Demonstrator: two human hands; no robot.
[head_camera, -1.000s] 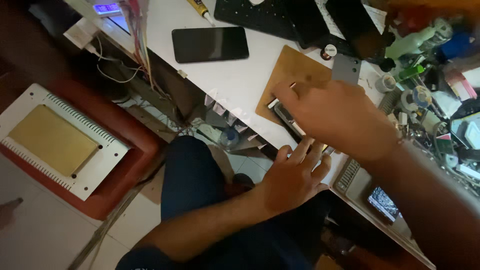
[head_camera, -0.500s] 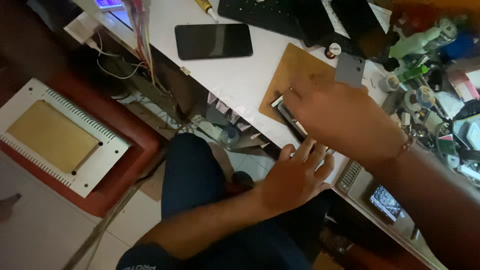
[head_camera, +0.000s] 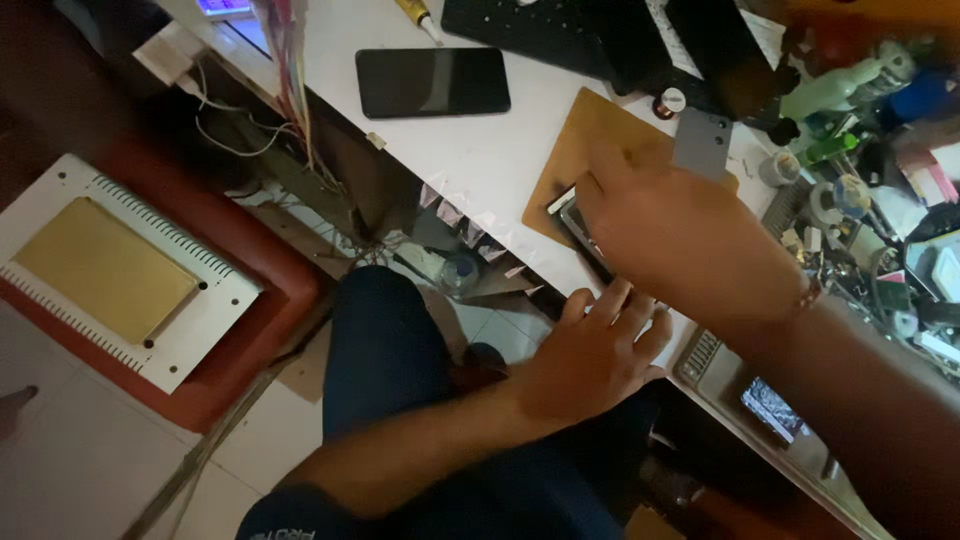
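Slim dark phone-like device (head_camera: 578, 228), pale at its near end, lying on a brown mat (head_camera: 590, 140) at the white bench's (head_camera: 470, 150) front edge. Right hand (head_camera: 680, 240) curled over it, fingertips pressing its upper end. Left hand (head_camera: 590, 350) with fingers spread, tips against its lower end. Most of the device is hidden under the right hand; the exact grip is unclear.

I'm seeing a phone repair workshop: cluttered white bench (head_camera: 470, 160), loose wires (head_camera: 290, 70), black phone (head_camera: 432, 82), small bottles (head_camera: 850, 90).
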